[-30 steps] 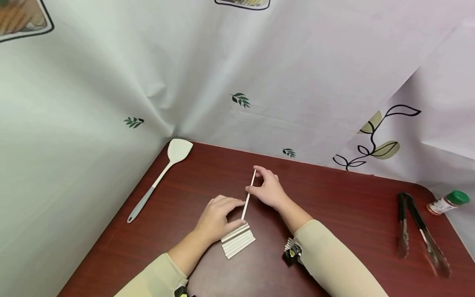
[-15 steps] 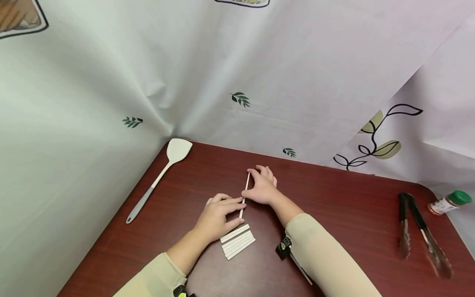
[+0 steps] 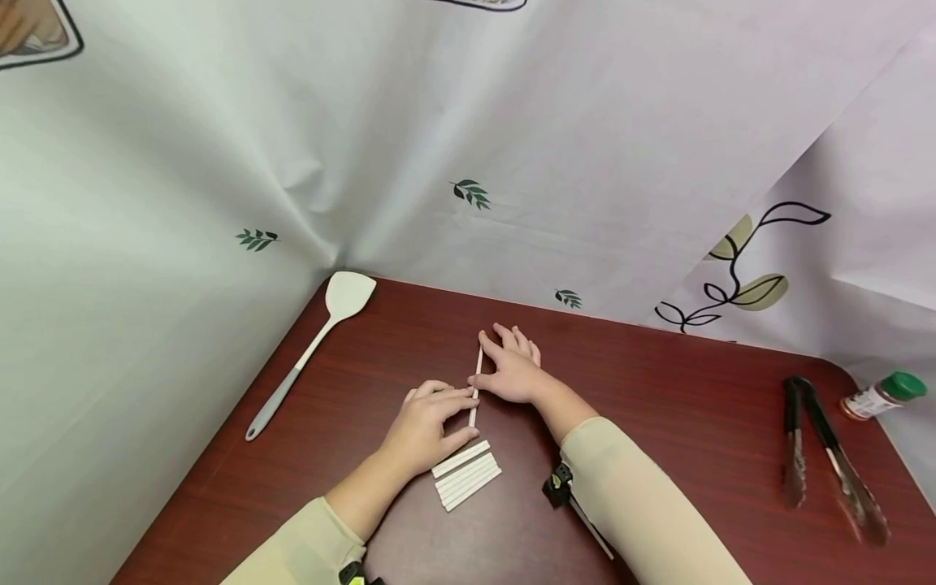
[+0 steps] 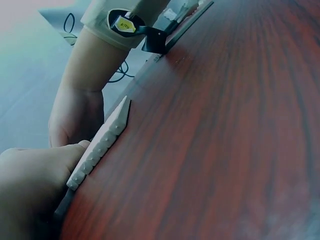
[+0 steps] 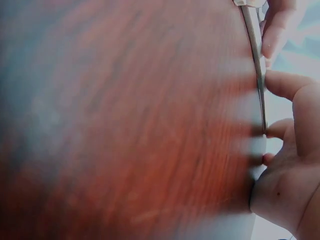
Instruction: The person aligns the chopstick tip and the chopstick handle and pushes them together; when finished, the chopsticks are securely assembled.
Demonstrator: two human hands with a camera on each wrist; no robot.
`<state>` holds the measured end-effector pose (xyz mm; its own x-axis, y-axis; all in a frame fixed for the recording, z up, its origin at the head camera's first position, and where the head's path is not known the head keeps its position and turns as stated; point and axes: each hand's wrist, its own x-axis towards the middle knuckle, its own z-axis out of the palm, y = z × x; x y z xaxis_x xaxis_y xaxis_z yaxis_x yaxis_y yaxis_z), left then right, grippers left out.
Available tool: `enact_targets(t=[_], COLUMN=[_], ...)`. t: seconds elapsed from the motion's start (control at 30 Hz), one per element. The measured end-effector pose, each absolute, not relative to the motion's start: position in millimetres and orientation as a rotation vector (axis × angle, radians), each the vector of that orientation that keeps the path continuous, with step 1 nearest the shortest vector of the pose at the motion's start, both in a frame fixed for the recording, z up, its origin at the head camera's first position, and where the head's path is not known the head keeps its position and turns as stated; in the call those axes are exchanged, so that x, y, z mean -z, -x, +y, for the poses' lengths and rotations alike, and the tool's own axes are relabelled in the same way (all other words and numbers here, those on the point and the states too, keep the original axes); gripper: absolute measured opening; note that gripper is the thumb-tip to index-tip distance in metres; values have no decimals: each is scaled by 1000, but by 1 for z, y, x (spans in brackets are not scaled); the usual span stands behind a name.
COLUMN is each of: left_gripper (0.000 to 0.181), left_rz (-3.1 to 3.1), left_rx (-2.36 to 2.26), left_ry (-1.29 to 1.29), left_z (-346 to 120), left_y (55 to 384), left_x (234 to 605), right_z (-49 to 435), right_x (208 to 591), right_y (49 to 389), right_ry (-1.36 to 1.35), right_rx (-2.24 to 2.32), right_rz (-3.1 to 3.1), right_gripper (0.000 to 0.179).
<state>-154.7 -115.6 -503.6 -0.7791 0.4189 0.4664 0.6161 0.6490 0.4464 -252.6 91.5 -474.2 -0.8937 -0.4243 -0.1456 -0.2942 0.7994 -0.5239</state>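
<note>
One thin, straight white stick lies on the dark-red wood-grain bench, just beyond two parallel groups of white sticks. Left hand: loose grip, thumb and forefinger spread, touching its near half. Right hand: grip likewise spread, touching its far half. Left wrist view shows the groups' ends, tiny from the head; right wrist view shows fingertips low against the stick's side.
</note>
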Motion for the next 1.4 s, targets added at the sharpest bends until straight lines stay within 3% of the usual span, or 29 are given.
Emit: enact_targets(t=[0.87, 1.4], left_gripper=[39, 46], left_rz=[-2482, -2483], left_rx=[808, 831], left_ry=[1006, 952], left_z=[-156, -159], left_y=[180, 180], left_x=[498, 503], right_z=[72, 77], right_x=[459, 476], right_y=[261, 264], right_ry=[489, 511], right_rx=[653, 775], right_rz=[2745, 2735], right_gripper=[88, 79])
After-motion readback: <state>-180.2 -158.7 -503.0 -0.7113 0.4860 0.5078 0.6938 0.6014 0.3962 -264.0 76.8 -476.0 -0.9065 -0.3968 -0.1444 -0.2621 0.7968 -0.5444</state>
